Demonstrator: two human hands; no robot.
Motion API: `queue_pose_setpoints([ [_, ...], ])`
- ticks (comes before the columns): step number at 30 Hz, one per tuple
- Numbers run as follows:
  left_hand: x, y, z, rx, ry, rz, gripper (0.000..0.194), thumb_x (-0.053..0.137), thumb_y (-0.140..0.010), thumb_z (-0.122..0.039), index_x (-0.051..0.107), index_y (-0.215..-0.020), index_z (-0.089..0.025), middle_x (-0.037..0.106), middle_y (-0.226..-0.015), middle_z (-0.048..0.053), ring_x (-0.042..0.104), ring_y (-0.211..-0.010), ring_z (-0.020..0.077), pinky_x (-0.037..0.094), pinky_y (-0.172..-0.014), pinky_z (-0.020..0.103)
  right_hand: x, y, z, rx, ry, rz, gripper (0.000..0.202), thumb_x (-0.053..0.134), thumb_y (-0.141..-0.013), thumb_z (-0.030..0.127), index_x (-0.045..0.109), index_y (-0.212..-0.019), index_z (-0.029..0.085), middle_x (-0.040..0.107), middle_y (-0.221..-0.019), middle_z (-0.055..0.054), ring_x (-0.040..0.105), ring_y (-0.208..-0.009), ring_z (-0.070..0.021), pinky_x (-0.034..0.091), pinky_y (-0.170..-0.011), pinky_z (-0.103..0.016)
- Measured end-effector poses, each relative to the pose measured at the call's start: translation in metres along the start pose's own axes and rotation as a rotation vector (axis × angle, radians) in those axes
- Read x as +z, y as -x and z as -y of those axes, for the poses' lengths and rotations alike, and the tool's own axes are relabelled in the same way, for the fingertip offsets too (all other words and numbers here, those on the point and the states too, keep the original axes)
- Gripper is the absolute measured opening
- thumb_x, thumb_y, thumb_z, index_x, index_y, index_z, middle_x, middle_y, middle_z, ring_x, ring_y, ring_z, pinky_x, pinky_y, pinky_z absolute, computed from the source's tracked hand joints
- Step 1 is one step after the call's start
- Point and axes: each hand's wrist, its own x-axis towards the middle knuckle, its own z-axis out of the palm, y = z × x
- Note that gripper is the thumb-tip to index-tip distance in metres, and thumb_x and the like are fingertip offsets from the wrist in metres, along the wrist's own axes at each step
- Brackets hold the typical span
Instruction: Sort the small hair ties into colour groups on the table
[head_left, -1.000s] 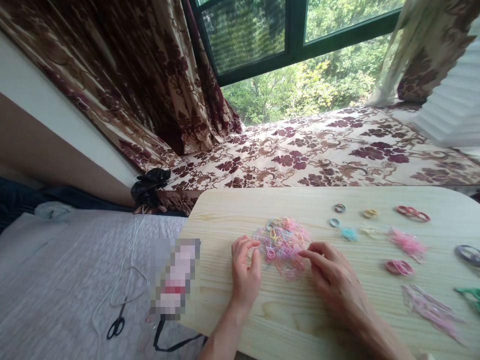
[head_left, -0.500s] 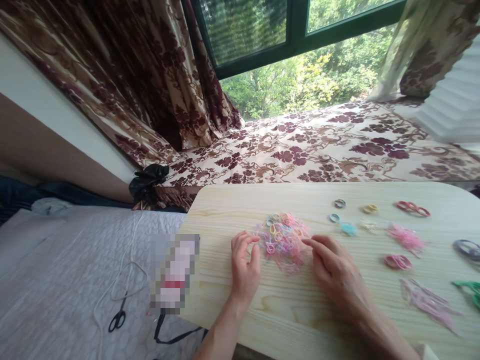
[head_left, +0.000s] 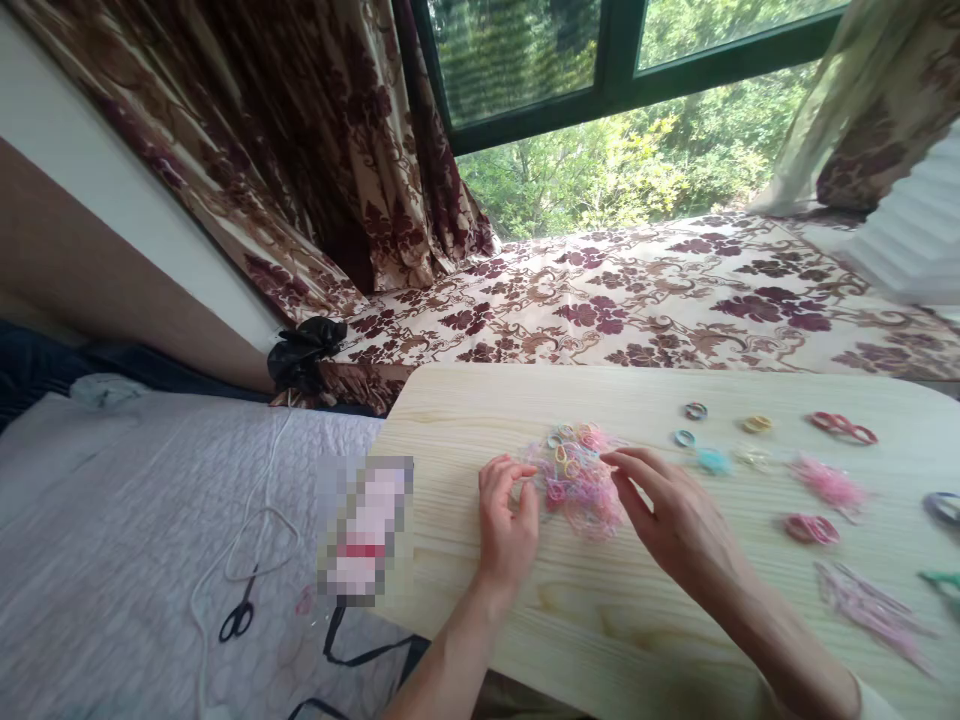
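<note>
A loose pile of small elastic hair bands (head_left: pixel 585 490), pink, lilac, yellow and blue, lies on the pale wooden table (head_left: pixel 592 620). At the pile's left edge is my left hand (head_left: pixel 510 515), its fingers curved and the thumb apart from them, with no band visible in its grasp. My right hand (head_left: pixel 667 505) reaches over the pile's right side, index finger and thumb drawn together at the tips. Whatever is between those fingertips is too small and blurred to make out.
Sorted to the right are a pink bundle (head_left: pixel 829 482), red bands (head_left: pixel 844 428), rose bands (head_left: pixel 811 529), lilac bands (head_left: pixel 870 610), a turquoise bunch (head_left: pixel 713 461) and a yellow band (head_left: pixel 757 424). Scissors (head_left: pixel 238 620) and a white cable (head_left: pixel 270 510) lie on the bed at left.
The view has shifted slightly, so the table appears further right. My right hand has lifted a little and moved in over the pile's right edge. My left hand stays beside the pile.
</note>
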Motion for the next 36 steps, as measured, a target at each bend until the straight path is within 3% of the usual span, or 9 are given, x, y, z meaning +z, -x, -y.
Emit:
queue_pose_setpoints([
  [5,0.001,-0.001,-0.001,0.018,0.022,-0.010,0.021,0.050,-0.085,-0.010,0.068,-0.089,-0.021,0.069,-0.101,0.007,0.058,-0.113,0.0230,0.047,-0.101,0.043,0.013,-0.034,0.014,-0.007,0.120,0.268,0.022,0.052,-0.094,0.023,0.074,-0.094,0.023,0.068,-0.093,-0.006,0.061,-0.081,-0.0175,0.042,-0.074,-0.030],
  [7,0.001,-0.001,0.000,0.026,0.029,-0.014,0.021,0.050,-0.084,-0.010,0.068,-0.089,-0.021,0.069,-0.100,0.007,0.058,-0.112,0.0230,0.047,-0.101,0.043,0.019,-0.040,0.020,0.021,0.159,0.319,0.019,0.056,-0.091,0.021,0.075,-0.090,0.023,0.067,-0.093,-0.007,0.059,-0.083,-0.0181,0.039,-0.074,-0.031],
  [15,0.003,0.000,0.002,0.034,0.025,-0.012,0.022,0.050,-0.084,-0.009,0.067,-0.089,-0.020,0.069,-0.099,0.007,0.058,-0.111,0.0232,0.047,-0.102,0.044,0.029,-0.044,0.028,0.086,0.133,0.332,0.022,0.056,-0.088,0.018,0.072,-0.074,0.020,0.065,-0.090,-0.009,0.055,-0.086,-0.0201,0.035,-0.073,-0.032],
  [20,0.002,-0.001,0.000,0.029,0.022,-0.009,0.022,0.050,-0.084,-0.009,0.068,-0.089,-0.020,0.069,-0.100,0.007,0.059,-0.111,0.0228,0.047,-0.101,0.042,0.028,-0.043,0.021,0.163,-0.028,0.281,0.021,0.053,-0.088,0.021,0.073,-0.081,0.020,0.068,-0.094,-0.009,0.060,-0.091,-0.0217,0.041,-0.080,-0.033],
  [24,0.001,-0.001,0.000,0.019,0.020,-0.007,0.021,0.050,-0.085,-0.010,0.068,-0.088,-0.020,0.069,-0.100,0.007,0.059,-0.111,0.0228,0.047,-0.101,0.042,0.020,-0.038,0.011,0.267,-0.201,0.229,0.029,0.048,-0.090,0.032,0.073,-0.089,0.019,0.073,-0.087,-0.007,0.065,-0.078,-0.0188,0.049,-0.072,-0.031],
  [28,0.001,-0.001,0.003,0.004,0.012,-0.003,0.019,0.050,-0.086,-0.013,0.068,-0.088,-0.021,0.069,-0.101,0.007,0.059,-0.112,0.0235,0.046,-0.102,0.044,0.011,-0.030,0.004,0.353,-0.336,0.226,0.033,0.046,-0.087,0.037,0.073,-0.083,0.018,0.073,-0.071,-0.004,0.065,-0.064,-0.0172,0.049,-0.059,-0.027],
  [36,-0.001,0.002,0.009,-0.029,-0.002,0.005,0.017,0.052,-0.087,-0.020,0.069,-0.089,-0.022,0.069,-0.103,0.007,0.057,-0.115,0.0245,0.045,-0.104,0.044,-0.004,-0.009,0.005,0.463,-0.342,0.199,0.029,0.045,-0.088,0.037,0.069,-0.086,0.020,0.071,-0.066,-0.003,0.067,-0.060,-0.0177,0.046,-0.055,-0.027],
])
